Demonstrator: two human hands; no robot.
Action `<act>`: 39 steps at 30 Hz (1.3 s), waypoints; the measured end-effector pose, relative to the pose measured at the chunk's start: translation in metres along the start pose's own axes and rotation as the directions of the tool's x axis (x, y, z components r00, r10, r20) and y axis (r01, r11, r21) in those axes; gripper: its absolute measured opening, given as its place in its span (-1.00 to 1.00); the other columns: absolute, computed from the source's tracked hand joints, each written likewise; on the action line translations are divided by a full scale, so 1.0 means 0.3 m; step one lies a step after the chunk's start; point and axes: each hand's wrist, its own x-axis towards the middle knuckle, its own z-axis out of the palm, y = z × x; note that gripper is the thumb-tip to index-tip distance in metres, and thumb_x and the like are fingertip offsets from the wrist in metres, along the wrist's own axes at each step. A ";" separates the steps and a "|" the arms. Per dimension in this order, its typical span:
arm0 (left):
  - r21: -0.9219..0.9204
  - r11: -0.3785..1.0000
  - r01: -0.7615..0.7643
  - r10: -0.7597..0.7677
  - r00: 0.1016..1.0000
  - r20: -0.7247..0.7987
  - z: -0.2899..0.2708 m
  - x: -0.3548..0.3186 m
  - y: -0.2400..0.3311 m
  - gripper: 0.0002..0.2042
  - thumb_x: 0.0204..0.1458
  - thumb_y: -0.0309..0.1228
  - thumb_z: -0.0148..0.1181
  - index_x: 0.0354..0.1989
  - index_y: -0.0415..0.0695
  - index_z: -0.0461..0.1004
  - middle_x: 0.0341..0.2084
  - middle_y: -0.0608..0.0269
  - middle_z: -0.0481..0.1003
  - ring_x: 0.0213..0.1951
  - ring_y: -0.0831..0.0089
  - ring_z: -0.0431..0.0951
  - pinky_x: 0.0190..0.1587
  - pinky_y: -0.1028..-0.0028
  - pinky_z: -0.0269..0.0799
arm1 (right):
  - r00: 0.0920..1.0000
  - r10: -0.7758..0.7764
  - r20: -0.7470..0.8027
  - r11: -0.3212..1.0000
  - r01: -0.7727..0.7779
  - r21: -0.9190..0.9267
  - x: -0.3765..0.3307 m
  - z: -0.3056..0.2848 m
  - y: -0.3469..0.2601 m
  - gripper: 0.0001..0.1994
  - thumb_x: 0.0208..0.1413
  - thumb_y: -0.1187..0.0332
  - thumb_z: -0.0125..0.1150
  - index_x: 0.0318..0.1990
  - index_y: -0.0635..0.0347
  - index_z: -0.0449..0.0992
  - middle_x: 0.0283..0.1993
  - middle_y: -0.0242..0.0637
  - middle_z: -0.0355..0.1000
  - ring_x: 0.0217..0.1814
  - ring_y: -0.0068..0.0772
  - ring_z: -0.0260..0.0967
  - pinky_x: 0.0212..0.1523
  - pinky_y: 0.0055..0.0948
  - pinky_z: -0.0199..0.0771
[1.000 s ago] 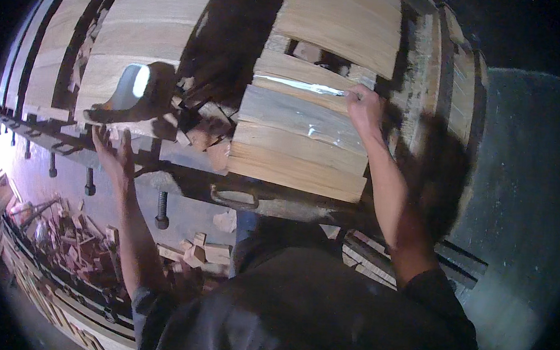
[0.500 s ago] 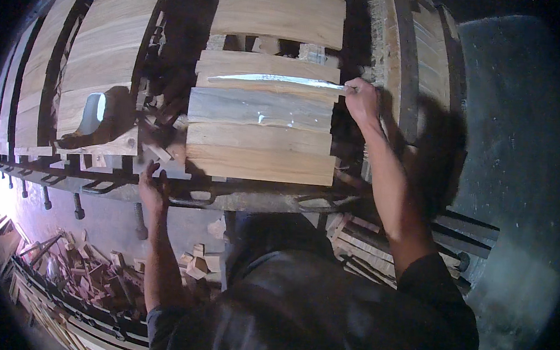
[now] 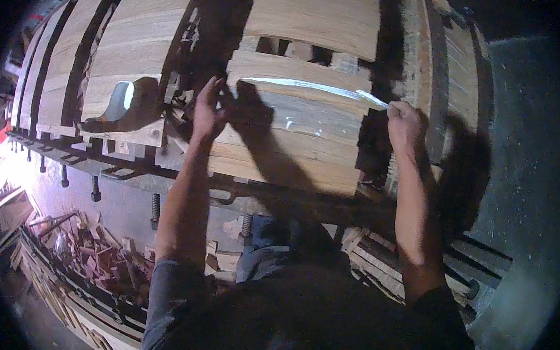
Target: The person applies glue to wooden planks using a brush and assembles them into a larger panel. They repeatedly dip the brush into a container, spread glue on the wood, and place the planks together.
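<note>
- Head view, centre: left hand (image 3: 208, 109) with fingers curled close, gripping the left end of a thin, pale, glossy strip (image 3: 305, 85) that lies across the pale, grainy wooden boards (image 3: 289, 137).
- Centre right: right hand (image 3: 404, 121) closed in a fist, pinching the strip's right end.
- Strip runs just above centre, stretched between both hands.
- Boards are flat, laid side by side in a dark metal clamp frame (image 3: 132, 172).
- Lower left: heap of reddish wooden offcuts (image 3: 95, 260).
</note>
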 end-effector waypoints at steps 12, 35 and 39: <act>0.310 0.949 -0.051 0.087 0.991 -0.105 0.107 0.127 -0.130 -0.26 -0.41 -0.57 0.28 0.17 -0.06 0.42 0.11 -0.06 0.36 0.20 -0.04 0.26 0.32 0.17 0.11 | 0.973 -0.065 0.222 0.976 0.016 0.216 -0.098 0.369 -0.523 -0.79 0.07 0.31 0.23 -0.22 0.24 0.59 -0.28 -0.06 0.57 -0.25 -0.19 0.53 -0.18 -0.32 0.45; -0.042 0.999 -0.015 0.010 0.990 -0.138 -0.025 -0.005 0.001 -0.22 -0.20 -0.70 0.34 0.31 -0.12 0.24 -0.32 0.26 0.59 -0.19 0.51 0.53 -0.05 0.47 0.45 | 0.976 -0.025 0.215 1.000 0.026 0.001 -0.178 0.334 -0.616 -0.87 0.04 0.38 0.24 -0.26 0.13 0.61 -0.40 -0.06 0.53 -0.38 -0.16 0.50 -0.26 -0.31 0.44; 0.031 0.999 -0.018 0.023 0.987 -0.162 -0.070 -0.040 0.024 -0.20 -0.15 -0.68 0.35 0.35 -0.08 0.18 -0.27 0.27 0.60 -0.26 0.57 0.51 -0.10 0.54 0.43 | 0.991 0.014 0.135 0.993 0.002 -0.117 -0.129 0.245 -0.495 -0.86 0.00 0.36 0.24 -0.28 0.12 0.62 -0.35 -0.01 0.54 -0.30 0.02 0.51 -0.22 -0.25 0.46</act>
